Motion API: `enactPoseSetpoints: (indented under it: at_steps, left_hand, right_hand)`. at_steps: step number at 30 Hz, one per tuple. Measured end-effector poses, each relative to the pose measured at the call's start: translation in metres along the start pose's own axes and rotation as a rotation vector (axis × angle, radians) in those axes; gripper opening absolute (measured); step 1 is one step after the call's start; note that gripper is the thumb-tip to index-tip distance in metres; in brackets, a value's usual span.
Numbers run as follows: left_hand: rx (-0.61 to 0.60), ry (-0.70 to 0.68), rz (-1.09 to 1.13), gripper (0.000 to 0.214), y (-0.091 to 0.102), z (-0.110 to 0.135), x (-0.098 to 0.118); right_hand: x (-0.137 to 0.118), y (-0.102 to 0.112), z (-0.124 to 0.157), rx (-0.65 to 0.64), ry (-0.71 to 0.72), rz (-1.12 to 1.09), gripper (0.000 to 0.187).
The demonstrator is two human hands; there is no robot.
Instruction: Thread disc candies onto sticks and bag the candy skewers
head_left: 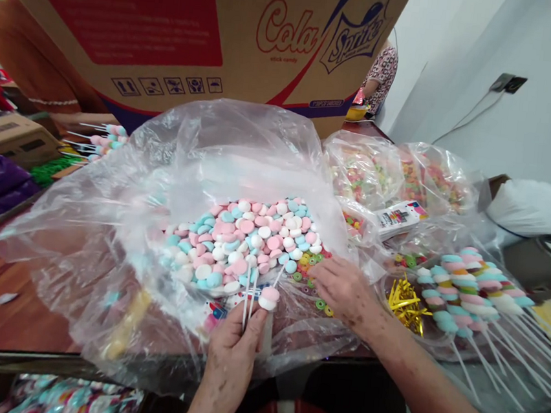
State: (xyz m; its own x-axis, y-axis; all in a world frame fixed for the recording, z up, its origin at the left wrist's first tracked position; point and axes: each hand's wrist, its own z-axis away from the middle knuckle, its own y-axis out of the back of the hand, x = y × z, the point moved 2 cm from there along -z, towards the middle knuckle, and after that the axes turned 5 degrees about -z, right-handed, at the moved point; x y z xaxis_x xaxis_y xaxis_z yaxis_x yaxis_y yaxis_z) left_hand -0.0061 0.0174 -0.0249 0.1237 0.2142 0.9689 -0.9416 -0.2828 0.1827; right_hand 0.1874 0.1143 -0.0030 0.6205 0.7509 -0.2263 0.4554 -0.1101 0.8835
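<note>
A big clear plastic bag (123, 218) lies open on the table, holding a heap of pink, blue and white marshmallow sweets (245, 242). My left hand (235, 352) is closed around thin white sticks (249, 295); one stick carries a pink and white marshmallow (269, 298). My right hand (343, 291) reaches palm down into the bag's right side, its fingers over small green and yellow ring sweets (310, 262). Its fingertips are hidden.
Finished marshmallow skewers (472, 290) lie in a pile at the right beside gold twist ties (405, 302). More bags of coloured sweets (390, 175) sit behind. A large cardboard box (190, 29) stands at the back. Another person (380, 74) is behind it.
</note>
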Motion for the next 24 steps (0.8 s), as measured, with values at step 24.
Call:
enactPoseSetpoints:
  at_steps: [24]
  left_hand:
    - [-0.098,-0.012,-0.008,0.032,0.0,0.004,0.005]
  right_hand:
    - [-0.002,-0.01,-0.005,-0.156,-0.016,-0.212,0.016]
